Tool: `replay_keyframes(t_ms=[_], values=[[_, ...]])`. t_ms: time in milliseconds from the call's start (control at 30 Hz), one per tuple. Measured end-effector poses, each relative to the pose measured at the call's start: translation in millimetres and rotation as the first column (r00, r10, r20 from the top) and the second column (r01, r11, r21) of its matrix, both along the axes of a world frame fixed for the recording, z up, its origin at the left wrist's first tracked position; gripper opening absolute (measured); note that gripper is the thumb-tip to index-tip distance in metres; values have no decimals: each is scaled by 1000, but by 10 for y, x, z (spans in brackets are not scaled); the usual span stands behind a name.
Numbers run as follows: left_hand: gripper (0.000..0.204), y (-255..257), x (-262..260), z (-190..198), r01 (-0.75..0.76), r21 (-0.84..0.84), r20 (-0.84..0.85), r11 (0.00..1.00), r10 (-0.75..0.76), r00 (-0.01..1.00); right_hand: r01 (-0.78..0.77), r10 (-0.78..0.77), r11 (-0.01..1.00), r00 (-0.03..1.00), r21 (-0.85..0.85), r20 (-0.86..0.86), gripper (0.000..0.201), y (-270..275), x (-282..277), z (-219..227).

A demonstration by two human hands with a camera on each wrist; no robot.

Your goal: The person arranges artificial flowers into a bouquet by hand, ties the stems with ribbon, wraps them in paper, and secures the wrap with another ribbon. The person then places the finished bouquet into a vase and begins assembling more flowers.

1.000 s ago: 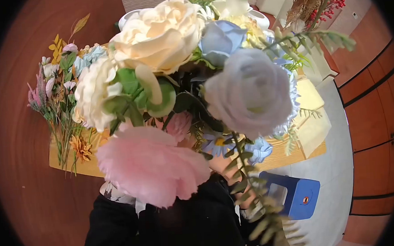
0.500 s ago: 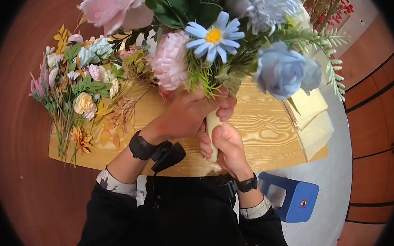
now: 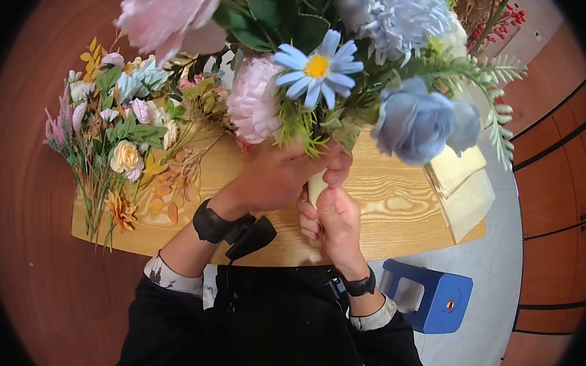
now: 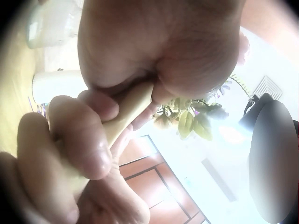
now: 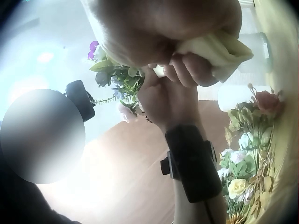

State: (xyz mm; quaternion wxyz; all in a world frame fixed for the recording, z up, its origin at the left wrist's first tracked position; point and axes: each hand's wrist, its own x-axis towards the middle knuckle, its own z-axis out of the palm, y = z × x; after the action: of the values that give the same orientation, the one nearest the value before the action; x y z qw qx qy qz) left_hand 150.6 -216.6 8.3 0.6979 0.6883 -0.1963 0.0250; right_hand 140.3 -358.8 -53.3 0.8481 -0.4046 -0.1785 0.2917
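Observation:
A large bouquet of pink, blue and white flowers (image 3: 254, 99) fills the top of the head view, with a blue daisy (image 3: 317, 67) at its front. Its stems are wrapped in a pale yellow handle (image 3: 316, 187). My left hand (image 3: 266, 179) grips the stems just under the blooms. Below it, my right hand (image 3: 339, 222) holds the wrapped handle, thumb along the front. In the left wrist view the pale wrap (image 4: 133, 105) runs between both hands. Loose folds of the wrap (image 5: 229, 56) stick out of the right hand in the right wrist view.
Loose flowers and leaves (image 3: 125, 129) lie on the left of the wooden table (image 3: 401, 196). Folded pale yellow sheets (image 3: 465, 192) lie at its right end. A blue stool (image 3: 441, 298) stands on the floor at the right, and red berries (image 3: 508, 19) rise behind.
The bouquet has tipped away from the head camera, bringing both hands into view. Over the last half second it has sunk slightly, and the right hand covers more of the handle.

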Motion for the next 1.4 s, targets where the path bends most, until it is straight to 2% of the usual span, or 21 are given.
replay_keyframes(t_ms=[67, 133, 167, 233, 367, 567, 600, 633, 667, 767, 833, 933, 1033, 1067, 1100, 1167, 1233, 1267, 1300, 1333, 1400], values=[[9, 30, 28, -70, -238, 295, 406, 925, 104, 908, 23, -23, 1000, 1000, 10, -16, 31, 0, 11, -2], [16, 49, 45, -123, -535, 431, 750, 727, 41, 660, -5, 5, 1000, 1000, 13, 17, 29, -22, 30, -11], [16, 60, 40, -136, -532, 430, 752, 729, 37, 658, 0, 0, 1000, 1000, 14, 19, 29, -20, 32, -12], [23, 77, 21, -149, -473, 482, 677, 737, 28, 735, 6, -4, 999, 999, 40, -41, 30, -7, 40, -10], [25, 77, 91, -143, -393, 456, 676, 799, -24, 737, -5, 5, 999, 1000, 40, -19, 31, -17, 58, -40], [25, 51, 93, -179, -269, 471, 540, 840, -33, 841, 124, -123, 992, 989, -17, 78, 33, 3, 59, 34], [26, 26, 62, -88, -89, 385, 159, 918, 29, 987, 210, -202, 976, 972, -62, 118, 33, 33, 42, 48], [27, 5, 44, -34, 38, 227, -254, 973, 21, 967, 295, -277, 950, 947, -103, 161, 33, 49, 32, 56], [27, -2, 42, -30, 43, 233, -250, 972, 17, 968, 302, -284, 949, 945, -96, 162, 33, 48, 34, 36], [28, 35, 40, -62, -42, 448, -171, 893, 132, 976, 327, -304, 942, 925, -70, 229, 32, 36, 22, -32], [29, 3, 118, -73, -88, 573, -96, 815, 174, 980, 315, -305, 948, 942, -55, 138, 24, 2, 14, -22], [29, 50, 153, -116, -61, 619, -79, 783, 139, 987, 278, -267, 960, 948, -44, 171, 22, -92, 4, 19], [28, -192, 533, -74, -49, 684, -74, 728, 136, 988, 260, -231, 961, 941, -90, 248, 23, -169, 24, 1], [28, -219, 586, -79, -45, 707, -71, 706, 135, 988, 274, -248, 959, 938, -77, 241, 23, -178, 12, 43], [28, -491, 617, -120, -45, 729, -65, 683, 134, 989, 248, -242, 968, 957, -22, 162, 18, -186, -6, 131], [27, -418, 634, -147, -44, 768, -51, 639, 129, 990, 241, -245, 969, 966, 47, 81, 15, -276, 5, 241], [27, -355, 517, -148, -49, 799, -36, 600, 129, 991, 128, -121, 989, 989, -78, 85, 18, -410, 59, 278], [26, -451, 814, -171, -53, 812, -28, 581, 130, 991, 139, -133, 988, 988, -72, 84, 18, -428, 77, 204], [26, -434, 624, -282, -57, 825, -21, 562, 131, 991, 408, -345, 911, 835, -63, 429, 18, -428, 88, 77], [26, -389, 331, -432, -60, 837, -15, 544, 132, 991, 631, -467, 774, 530, 38, 708, 19, -443, 119, 4], [26, -608, 542, -476, -59, 859, -9, 508, 131, 991, 628, -490, 776, 542, 59, 683, 15, -595, 209, 135]])
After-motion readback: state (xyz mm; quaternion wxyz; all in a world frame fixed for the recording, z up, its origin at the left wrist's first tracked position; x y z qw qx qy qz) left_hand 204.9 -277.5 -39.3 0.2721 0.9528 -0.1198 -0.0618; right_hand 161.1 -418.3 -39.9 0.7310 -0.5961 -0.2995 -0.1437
